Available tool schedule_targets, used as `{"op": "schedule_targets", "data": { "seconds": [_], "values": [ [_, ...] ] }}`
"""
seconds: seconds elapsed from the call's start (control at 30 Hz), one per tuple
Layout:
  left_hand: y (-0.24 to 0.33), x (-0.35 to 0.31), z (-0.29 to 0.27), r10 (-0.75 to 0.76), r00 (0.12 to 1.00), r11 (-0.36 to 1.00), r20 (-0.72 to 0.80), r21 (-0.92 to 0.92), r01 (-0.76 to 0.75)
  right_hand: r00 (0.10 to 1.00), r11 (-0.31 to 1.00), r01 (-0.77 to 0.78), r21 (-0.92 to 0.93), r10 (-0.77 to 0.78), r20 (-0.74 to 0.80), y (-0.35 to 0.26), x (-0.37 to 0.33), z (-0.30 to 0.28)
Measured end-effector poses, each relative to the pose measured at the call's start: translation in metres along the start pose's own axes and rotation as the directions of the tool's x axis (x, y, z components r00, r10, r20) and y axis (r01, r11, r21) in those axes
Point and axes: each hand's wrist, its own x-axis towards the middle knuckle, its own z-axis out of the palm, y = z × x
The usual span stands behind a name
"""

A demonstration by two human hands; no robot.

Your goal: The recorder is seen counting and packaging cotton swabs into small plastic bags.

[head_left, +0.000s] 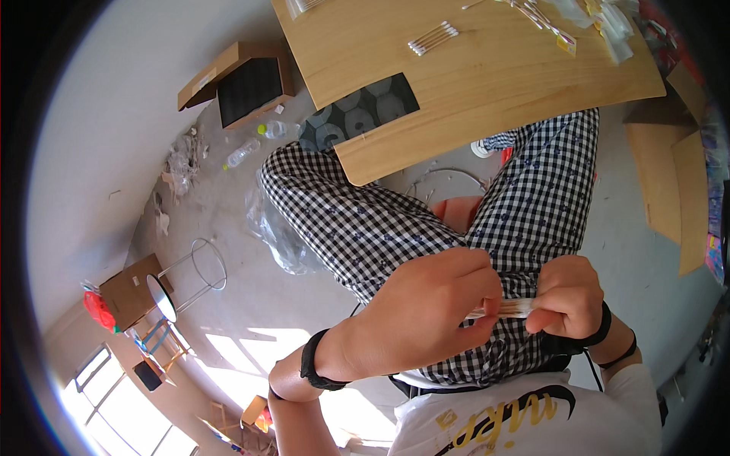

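Note:
Above my lap, a small bundle of cotton swabs [515,308] stretches between my two hands. My left hand [437,304] is closed, its thumb and fingers pinching the bundle's left end. On the other end my right hand [569,298] is curled, thumb against the swabs. Both hands partly hide the bundle, and whether clear film wraps it I cannot tell. Beyond my knees, on the wooden table [471,91], a short row of cotton swabs [433,38] lies side by side. Loose cotton swabs [534,14] are scattered farther right, near a small yellow card [566,43].
Clear plastic bags [614,32] lie at the table's right end. A dark patterned sheet [365,110] covers part of its near left edge. Open cardboard boxes stand left [255,80] and right [661,178]. Plastic bottles [243,153] and a clear bag [285,239] lie on the floor.

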Motion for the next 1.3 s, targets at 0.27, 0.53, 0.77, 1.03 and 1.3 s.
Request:
{"op": "schedule_targets", "data": {
  "seconds": [0.27,0.53,0.77,1.03,1.3],
  "values": [
    [-0.009,0.006,-0.008,-0.024,0.989,0.998,0.143,-0.057,0.032,0.994,0.993,-0.101,-0.052,0.099,-0.04,0.003,-0.001,0.006],
    [-0.004,0.003,-0.003,0.045,0.998,0.992,0.05,0.115,-0.051,0.985,0.976,-0.171,-0.136,0.163,-0.064,0.003,0.0,0.008],
    [-0.01,0.007,-0.009,-0.069,0.98,0.997,0.189,-0.027,0.075,0.982,0.991,0.009,-0.134,-0.034,-0.186,0.014,-0.003,0.019],
    [-0.017,0.019,-0.021,-0.167,0.952,0.976,0.258,-0.092,0.196,0.995,0.987,-0.018,-0.159,0.002,-0.098,0.013,0.001,0.006],
    [-0.016,0.003,-0.001,0.024,0.969,0.991,-0.245,-0.125,-0.056,0.905,0.987,-0.14,0.083,0.161,-0.394,0.014,-0.016,0.007]
  ]
}}
